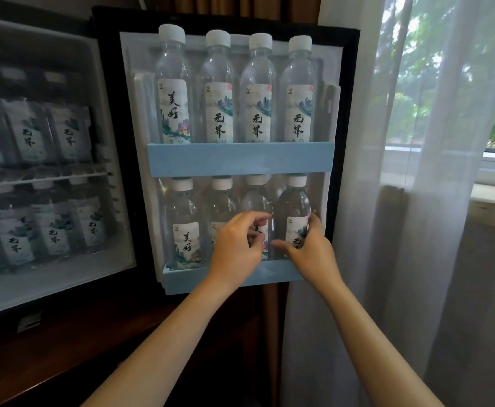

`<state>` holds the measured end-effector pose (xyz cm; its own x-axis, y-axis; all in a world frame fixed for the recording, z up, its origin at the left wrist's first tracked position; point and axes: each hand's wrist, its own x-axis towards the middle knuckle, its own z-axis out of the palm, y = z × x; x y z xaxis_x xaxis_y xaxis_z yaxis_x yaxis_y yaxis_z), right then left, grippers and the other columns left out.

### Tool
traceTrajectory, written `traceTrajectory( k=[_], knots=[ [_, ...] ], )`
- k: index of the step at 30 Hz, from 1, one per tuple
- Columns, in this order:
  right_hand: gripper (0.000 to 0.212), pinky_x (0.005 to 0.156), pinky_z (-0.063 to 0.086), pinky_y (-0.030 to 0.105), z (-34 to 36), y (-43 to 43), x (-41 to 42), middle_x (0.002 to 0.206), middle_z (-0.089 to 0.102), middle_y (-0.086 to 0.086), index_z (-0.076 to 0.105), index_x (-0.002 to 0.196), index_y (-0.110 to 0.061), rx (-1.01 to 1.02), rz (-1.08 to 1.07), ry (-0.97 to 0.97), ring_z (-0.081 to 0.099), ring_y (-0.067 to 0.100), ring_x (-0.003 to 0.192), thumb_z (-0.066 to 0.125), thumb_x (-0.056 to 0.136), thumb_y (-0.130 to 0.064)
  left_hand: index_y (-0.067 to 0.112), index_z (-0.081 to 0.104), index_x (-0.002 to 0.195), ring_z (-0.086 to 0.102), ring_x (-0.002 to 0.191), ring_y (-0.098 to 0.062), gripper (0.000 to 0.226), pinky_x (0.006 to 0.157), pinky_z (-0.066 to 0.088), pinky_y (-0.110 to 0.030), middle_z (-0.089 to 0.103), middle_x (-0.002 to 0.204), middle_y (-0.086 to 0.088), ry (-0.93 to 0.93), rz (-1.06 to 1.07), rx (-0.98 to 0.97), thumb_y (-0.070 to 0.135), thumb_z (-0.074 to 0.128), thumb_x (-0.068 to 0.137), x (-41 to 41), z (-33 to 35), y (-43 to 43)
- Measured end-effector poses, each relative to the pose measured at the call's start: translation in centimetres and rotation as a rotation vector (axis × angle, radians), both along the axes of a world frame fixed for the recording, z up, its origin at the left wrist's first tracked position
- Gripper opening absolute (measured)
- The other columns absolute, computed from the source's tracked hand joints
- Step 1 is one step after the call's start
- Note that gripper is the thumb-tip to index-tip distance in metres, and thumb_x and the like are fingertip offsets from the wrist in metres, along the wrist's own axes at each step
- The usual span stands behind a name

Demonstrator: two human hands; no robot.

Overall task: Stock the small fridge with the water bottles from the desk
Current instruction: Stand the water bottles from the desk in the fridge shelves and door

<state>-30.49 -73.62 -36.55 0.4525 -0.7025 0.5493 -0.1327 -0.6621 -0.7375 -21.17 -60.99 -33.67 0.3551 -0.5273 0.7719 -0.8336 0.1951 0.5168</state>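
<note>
At the 5 o'clock corner of the fridge door [348, 83], I watch the right hand [311, 255] wrap the end bottle [294, 202] while the left hand [236, 251] pinches its 9 o'clock neighbour [256, 201], apparently squaring both upright, labels out, behind the lower shelf rail [181, 279].

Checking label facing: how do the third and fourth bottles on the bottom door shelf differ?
The third bottle shows a 美 label, largely hidden by the left hand, whose fingers curl on its front; the fourth bottle shows a 无 label, less covered. The right hand wraps the fourth bottle from its right side, not the third. Both stand upright, white-capped, on the same shelf.
</note>
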Motion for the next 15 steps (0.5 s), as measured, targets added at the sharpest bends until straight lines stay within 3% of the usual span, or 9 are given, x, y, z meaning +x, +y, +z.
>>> traceTrajectory(
  k=[5,8,12,15],
  knots=[
    [0.091,0.084,0.050,0.028,0.0,0.7,0.0,0.125,0.057,0.001,0.029,0.139,-0.014,0.009,0.001,-0.037,0.059,0.014,0.106,0.077,0.068,-0.043,0.006,0.066,0.103,0.059,0.076,-0.002,0.025,0.069,0.050,-0.011,0.058,0.094,0.005,-0.095,0.035,-0.131,-0.008,0.059,0.082,-0.3,0.9,0.8],
    [0.089,0.084,0.044,0.022,-0.1,1.0,-0.2,0.122,0.053,-0.008,0.026,0.141,-0.017,0.037,0.036,-0.060,0.052,0.005,0.104,0.078,0.071,-0.035,0.007,0.065,0.102,0.060,0.075,-0.003,0.025,0.067,0.051,-0.013,0.056,0.092,0.007,-0.114,0.052,-0.171,-0.007,0.057,0.083,-0.1,1.6,1.3],
    [0.093,0.083,0.039,0.020,-0.4,0.9,-0.6,0.111,0.047,-0.014,0.015,0.146,-0.021,0.031,0.033,-0.013,0.046,0.001,0.100,0.076,0.076,-0.023,0.007,0.064,0.101,0.064,0.074,-0.011,0.024,0.065,0.050,-0.012,0.055,0.091,0.008,-0.091,0.077,-0.185,-0.007,0.056,0.084,0.5,1.7,1.9],
    [0.095,0.086,0.043,0.024,-0.7,1.0,-0.7,0.117,0.050,-0.010,0.014,0.147,-0.021,0.015,0.015,-0.013,0.050,0.006,0.104,0.076,0.076,-0.025,0.009,0.064,0.099,0.064,0.073,-0.013,0.024,0.064,0.051,-0.013,0.054,0.090,0.012,-0.049,0.089,-0.174,-0.008,0.055,0.084,1.0,1.2,2.2]
  ],
)
